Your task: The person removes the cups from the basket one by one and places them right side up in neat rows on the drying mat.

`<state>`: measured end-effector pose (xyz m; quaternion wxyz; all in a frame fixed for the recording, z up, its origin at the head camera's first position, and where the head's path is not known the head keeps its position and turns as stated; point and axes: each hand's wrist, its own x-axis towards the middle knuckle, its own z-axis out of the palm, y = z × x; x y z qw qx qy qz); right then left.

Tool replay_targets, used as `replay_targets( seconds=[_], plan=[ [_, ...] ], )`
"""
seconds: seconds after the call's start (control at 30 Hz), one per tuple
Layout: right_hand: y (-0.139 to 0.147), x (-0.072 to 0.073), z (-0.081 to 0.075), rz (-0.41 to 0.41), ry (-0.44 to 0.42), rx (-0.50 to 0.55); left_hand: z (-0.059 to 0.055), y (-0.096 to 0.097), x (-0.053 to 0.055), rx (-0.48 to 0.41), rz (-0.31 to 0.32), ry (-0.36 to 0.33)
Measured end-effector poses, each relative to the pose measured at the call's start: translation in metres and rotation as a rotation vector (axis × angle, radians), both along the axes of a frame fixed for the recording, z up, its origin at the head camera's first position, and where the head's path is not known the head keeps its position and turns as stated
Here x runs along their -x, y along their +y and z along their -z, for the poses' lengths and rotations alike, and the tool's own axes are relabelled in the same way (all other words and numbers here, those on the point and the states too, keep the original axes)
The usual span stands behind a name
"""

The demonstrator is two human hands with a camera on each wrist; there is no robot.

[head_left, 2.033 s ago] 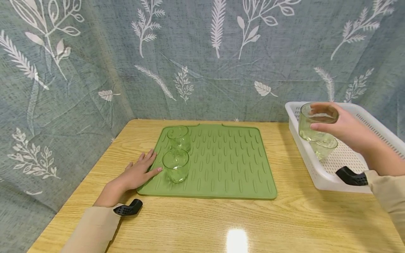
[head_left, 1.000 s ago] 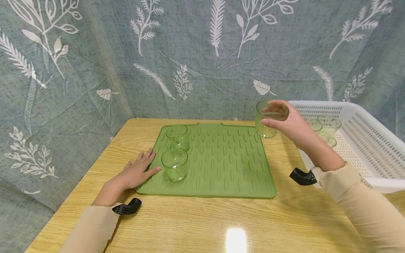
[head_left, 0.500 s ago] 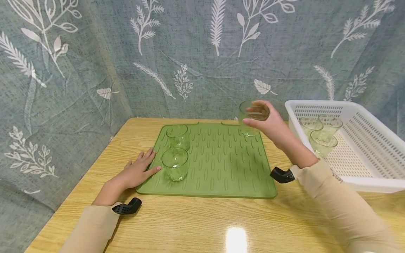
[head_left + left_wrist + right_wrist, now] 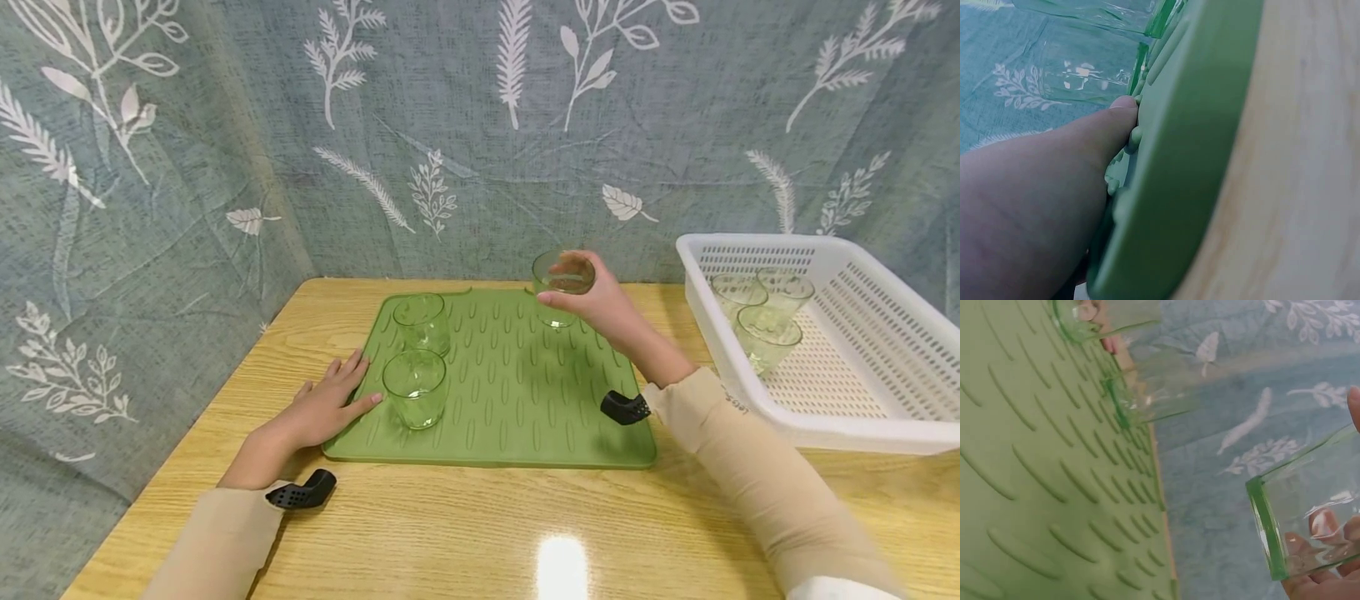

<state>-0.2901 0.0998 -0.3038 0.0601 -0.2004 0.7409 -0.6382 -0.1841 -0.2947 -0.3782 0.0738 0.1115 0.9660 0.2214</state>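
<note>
My right hand (image 4: pixel 603 304) grips a clear green-tinted drinking glass (image 4: pixel 551 304) upright above the back of the green ridged drying mat (image 4: pixel 517 400). In the right wrist view the base of this glass (image 4: pixel 1267 528) hangs apart from the mat, with fingertips showing through its wall. My left hand (image 4: pixel 322 412) rests flat on the mat's left edge, fingers spread. Its thumb (image 4: pixel 1100 128) lies close to a standing glass (image 4: pixel 417 404); whether they touch I cannot tell. Behind that one stands another glass (image 4: pixel 422 321), also on the mat's left side.
A white perforated plastic basket (image 4: pixel 847 437) stands on the right with several green-tinted glasses (image 4: pixel 768 337) grouped at its left side. The wooden table (image 4: pixel 435 533) runs up to a blue-grey leaf-patterned cloth (image 4: pixel 465 167) at the back and left.
My right hand has carried the glass left from over the basket to above the mat's back, dropping a little lately. My left hand has stayed on the mat.
</note>
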Motion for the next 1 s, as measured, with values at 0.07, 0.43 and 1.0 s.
replay_targets(
  seconds=[0.07, 0.43, 1.0],
  plan=[
    [-0.006, 0.003, 0.006, -0.020, -0.012, 0.010, 0.000, 0.000, 0.000, -0.003, -0.003, -0.007],
    [-0.031, 0.012, 0.031, -0.052, -0.063, 0.017, -0.001, 0.000, 0.001, 0.009, -0.003, -0.012],
    [-0.055, 0.021, 0.054, -0.112, -0.110, -0.011, -0.001, -0.001, 0.000, 0.006, -0.006, -0.009]
  ],
)
